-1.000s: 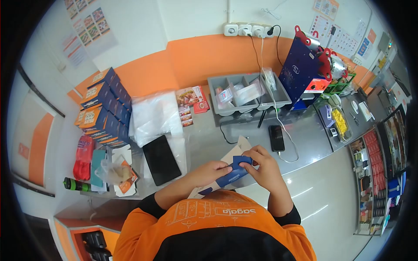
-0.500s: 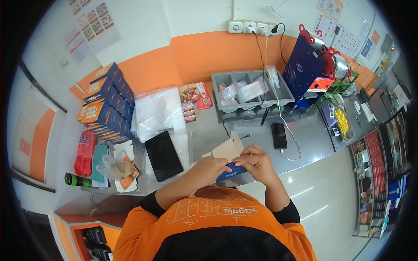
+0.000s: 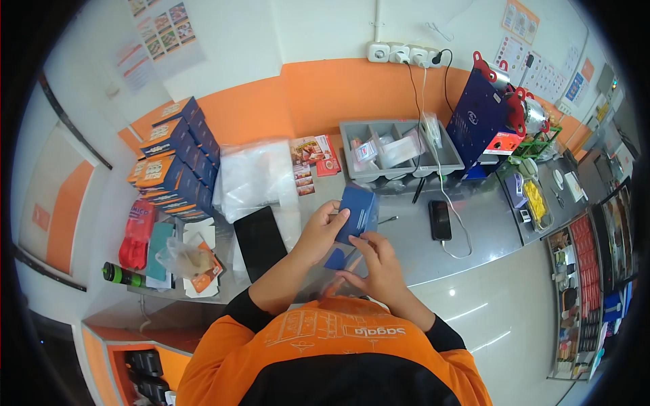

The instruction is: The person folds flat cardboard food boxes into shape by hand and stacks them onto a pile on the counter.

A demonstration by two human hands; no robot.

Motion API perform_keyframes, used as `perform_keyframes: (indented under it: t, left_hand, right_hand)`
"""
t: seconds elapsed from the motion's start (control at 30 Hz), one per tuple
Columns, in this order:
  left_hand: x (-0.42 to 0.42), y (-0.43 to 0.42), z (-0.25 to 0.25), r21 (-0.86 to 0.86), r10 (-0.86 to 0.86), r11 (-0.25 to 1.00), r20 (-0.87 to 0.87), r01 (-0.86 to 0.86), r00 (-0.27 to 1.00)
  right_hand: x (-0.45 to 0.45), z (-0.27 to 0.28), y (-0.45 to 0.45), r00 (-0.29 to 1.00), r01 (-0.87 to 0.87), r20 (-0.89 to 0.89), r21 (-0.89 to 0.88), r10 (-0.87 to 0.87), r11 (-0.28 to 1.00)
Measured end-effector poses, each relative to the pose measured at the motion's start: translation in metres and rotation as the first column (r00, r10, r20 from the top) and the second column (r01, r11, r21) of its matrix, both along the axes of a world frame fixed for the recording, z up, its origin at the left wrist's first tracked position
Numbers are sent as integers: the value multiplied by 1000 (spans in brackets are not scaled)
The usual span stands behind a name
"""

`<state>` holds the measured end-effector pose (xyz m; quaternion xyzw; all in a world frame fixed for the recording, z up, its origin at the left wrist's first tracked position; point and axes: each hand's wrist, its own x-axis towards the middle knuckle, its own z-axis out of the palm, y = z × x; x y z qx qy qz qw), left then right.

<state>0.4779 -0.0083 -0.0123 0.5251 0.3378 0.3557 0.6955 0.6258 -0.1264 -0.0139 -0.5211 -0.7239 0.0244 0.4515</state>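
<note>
A small dark blue cardboard box (image 3: pixel 359 211), partly folded and with an open flap at its near end, is held up over the steel counter. My left hand (image 3: pixel 319 233) grips its left side, the thumb on the blue face. My right hand (image 3: pixel 379 267) is at the near end, with fingertips on the box's lower edge and the thumb beside the blue flap (image 3: pixel 336 258). Left of my left forearm lies a black tablet (image 3: pixel 260 243) on clear plastic sheets.
Stacked blue and orange boxes (image 3: pixel 177 159) stand at the left, beside a pile of plastic bags (image 3: pixel 257 177). A grey divided tray (image 3: pixel 352 172) sits at the back. On the right are a charging phone (image 3: pixel 440 220) with its cable and a blue machine (image 3: pixel 474 122).
Both hands have turned the box, so its blue side now faces up and stands farther forward. The cream inner flaps are out of sight. My right hand has shifted nearer my body.
</note>
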Motion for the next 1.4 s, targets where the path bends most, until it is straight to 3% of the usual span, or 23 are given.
perform_keyframes:
  t: [0.13,0.23,0.37,0.53,0.57,0.67,0.77,0.87,1.03,1.13,1.33,1.4]
  left_hand:
    - [6,2,-1,-108,79,992,200,-58,977]
    - [-1,5,-4,-96,-7,995,219,29,976]
    - [-3,0,-3,-101,13,995,264,15,965]
    - [-6,-14,1,-90,45,996,232,-24,972]
    - [-7,-17,-2,-74,22,997,230,-5,973]
    - [-10,-24,-7,2,-45,999,246,46,968]
    - [-13,-30,-3,116,-102,990,263,74,959]
    - [-18,-32,1,214,-135,973,198,91,971]
    - [-19,-34,-2,320,-142,943,124,95,982]
    - [-18,-37,-9,412,-60,910,16,48,998]
    - [6,-54,-16,353,130,919,154,-177,979]
    - [6,-57,-26,443,204,866,108,-231,973]
  right_hand:
    - [0,-10,9,999,-8,48,58,5,998]
    - [8,-10,10,996,-89,24,189,86,978]
    - [18,-6,12,968,-216,-54,305,244,927]
    - [17,-5,14,983,-109,-109,297,147,949]
    - [16,-4,14,984,-60,-142,294,105,954]
    - [19,8,14,1000,-2,-6,331,4,944]
    - [22,21,14,1000,-30,2,316,31,948]
    - [25,13,17,978,-124,-135,233,158,965]
    - [47,20,17,924,-331,-141,168,355,929]
    - [48,19,14,920,-336,-156,159,360,928]
    - [44,15,15,931,-282,-180,200,318,938]
    - [45,15,15,931,-292,-169,181,322,939]
